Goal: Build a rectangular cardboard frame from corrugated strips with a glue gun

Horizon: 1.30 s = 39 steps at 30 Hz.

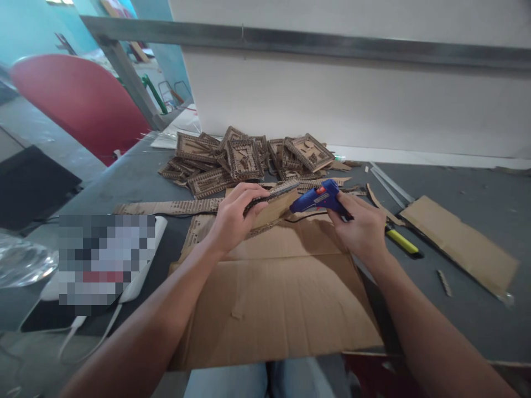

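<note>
My left hand (238,215) grips a small cardboard panel (274,211) by its left side, holding it tilted above a large cardboard sheet (274,309). Strips with exposed corrugation run along the panel's edges. In my right hand (365,224) is a blue glue gun (317,196), its nozzle pointing left at the panel's right end. Whether the tip touches the panel I cannot tell. A black cord shows below the gun. Just beyond my hands lies a pile of small framed cardboard pieces (244,157).
A yellow cutter (401,241) and a flat cardboard piece (460,243) lie at the right. Cardboard strips (170,207) lie behind the sheet. At the left are a pixelated device with white cables and a clear plastic bottle (25,260). A red chair (78,105) stands beyond the table.
</note>
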Motion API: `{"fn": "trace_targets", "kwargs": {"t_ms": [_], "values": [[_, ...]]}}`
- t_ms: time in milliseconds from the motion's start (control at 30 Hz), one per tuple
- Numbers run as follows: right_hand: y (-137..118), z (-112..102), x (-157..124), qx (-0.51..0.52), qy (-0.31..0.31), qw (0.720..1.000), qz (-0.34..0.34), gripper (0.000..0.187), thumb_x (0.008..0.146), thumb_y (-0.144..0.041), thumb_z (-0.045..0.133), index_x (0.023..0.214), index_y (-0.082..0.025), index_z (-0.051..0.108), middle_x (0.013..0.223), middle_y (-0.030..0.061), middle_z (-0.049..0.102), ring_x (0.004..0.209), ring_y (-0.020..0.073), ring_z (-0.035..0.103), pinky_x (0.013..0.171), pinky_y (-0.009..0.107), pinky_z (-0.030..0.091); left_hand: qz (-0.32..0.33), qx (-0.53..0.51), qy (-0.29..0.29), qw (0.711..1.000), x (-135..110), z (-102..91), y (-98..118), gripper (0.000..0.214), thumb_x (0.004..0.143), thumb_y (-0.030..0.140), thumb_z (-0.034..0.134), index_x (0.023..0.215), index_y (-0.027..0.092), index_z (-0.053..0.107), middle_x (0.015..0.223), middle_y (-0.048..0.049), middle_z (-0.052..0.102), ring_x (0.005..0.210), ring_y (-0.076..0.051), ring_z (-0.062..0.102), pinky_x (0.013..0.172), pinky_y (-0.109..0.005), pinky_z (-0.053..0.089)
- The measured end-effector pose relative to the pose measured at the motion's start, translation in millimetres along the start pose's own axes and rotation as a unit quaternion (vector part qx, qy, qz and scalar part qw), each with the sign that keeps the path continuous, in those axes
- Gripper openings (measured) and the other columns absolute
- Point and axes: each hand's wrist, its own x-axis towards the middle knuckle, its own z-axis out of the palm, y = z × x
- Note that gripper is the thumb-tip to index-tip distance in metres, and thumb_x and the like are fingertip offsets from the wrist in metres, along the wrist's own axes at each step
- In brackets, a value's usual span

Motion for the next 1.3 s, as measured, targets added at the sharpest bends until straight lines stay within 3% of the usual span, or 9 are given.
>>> {"fn": "trace_targets", "kwargs": {"t_ms": [367, 667, 833, 967, 1100, 1200, 1300], "values": [[6.9, -2.8, 3.3, -0.017, 0.010, 1.000, 0.006, 0.030, 0.082, -0.019, 0.063, 0.108, -0.018, 0.076, 0.097, 0.0105, 0.079, 0.080, 0.0243, 0.074, 0.072, 0.034, 0.057, -0.007, 0.010, 0.007, 1.000, 2.1, -4.0, -2.1, 0.016, 0.099, 0.029, 0.060, 0.107, 0.020, 0.071, 0.108, -0.0083, 0.072, 0.101, -0.019, 0.069, 0.092, -0.035, 0.055], [19.1, 0.2, 2.9, -0.041, 0.038, 0.998, 0.030, 0.030, 0.079, -0.024, 0.064, 0.106, -0.016, 0.076, 0.097, 0.0120, 0.079, 0.079, 0.0270, 0.075, 0.072, 0.037, 0.059, -0.020, 0.007, 0.028, 0.999, 3.0, -5.1, -4.1, 0.013, 0.097, 0.025, 0.063, 0.105, 0.020, 0.072, 0.105, -0.0071, 0.073, 0.098, -0.019, 0.069, 0.090, -0.036, 0.056], [19.0, -0.6, 5.1, -0.043, 0.036, 0.997, 0.057, 0.029, 0.081, -0.026, 0.063, 0.107, -0.016, 0.074, 0.089, 0.0104, 0.077, 0.072, 0.0246, 0.070, 0.068, 0.035, 0.055, -0.043, 0.020, 0.054, 0.997, 3.8, -5.9, -5.5, 0.014, 0.097, 0.028, 0.062, 0.104, 0.021, 0.072, 0.108, -0.0078, 0.073, 0.103, -0.021, 0.068, 0.095, -0.040, 0.055], [12.7, -1.2, 8.3, -0.020, 0.041, 0.988, 0.150, 0.025, 0.078, -0.040, 0.069, 0.089, -0.018, 0.070, 0.069, 0.0034, 0.067, 0.057, 0.0188, 0.057, 0.058, 0.031, 0.046, -0.100, 0.013, 0.101, 0.990, 2.9, -5.3, -8.4, 0.017, 0.096, 0.032, 0.063, 0.105, 0.020, 0.070, 0.116, -0.0100, 0.073, 0.111, -0.023, 0.068, 0.100, -0.042, 0.053], [2.3, -0.1, 6.9, 0.084, -0.002, 0.968, 0.234, 0.028, 0.077, -0.046, 0.071, 0.082, -0.019, 0.064, 0.064, -0.0019, 0.059, 0.055, 0.0141, 0.049, 0.054, 0.027, 0.040, -0.228, -0.037, 0.118, 0.966, 1.3, -3.5, -11.2, 0.027, 0.092, 0.037, 0.068, 0.111, 0.018, 0.067, 0.108, -0.0105, 0.077, 0.101, -0.023, 0.073, 0.092, -0.039, 0.057], [-5.9, 1.2, 3.2, 0.135, -0.057, 0.959, 0.241, 0.030, 0.080, -0.047, 0.070, 0.080, -0.018, 0.064, 0.065, -0.0024, 0.058, 0.057, 0.0130, 0.047, 0.055, 0.026, 0.039, -0.310, -0.073, 0.081, 0.945, 2.3, -3.7, -10.6, 0.030, 0.086, 0.040, 0.075, 0.106, 0.018, 0.069, 0.096, -0.0092, 0.079, 0.093, -0.024, 0.076, 0.083, -0.037, 0.058], [-13.8, 0.6, 1.4, 0.185, -0.082, 0.951, 0.232, 0.029, 0.081, -0.047, 0.071, 0.083, -0.018, 0.066, 0.068, -0.0020, 0.059, 0.060, 0.0129, 0.047, 0.056, 0.026, 0.039, -0.350, -0.149, 0.020, 0.925, 4.7, -5.6, -6.3, 0.032, 0.078, 0.043, 0.081, 0.095, 0.018, 0.072, 0.090, -0.0083, 0.079, 0.087, -0.024, 0.075, 0.076, -0.034, 0.058]]}}
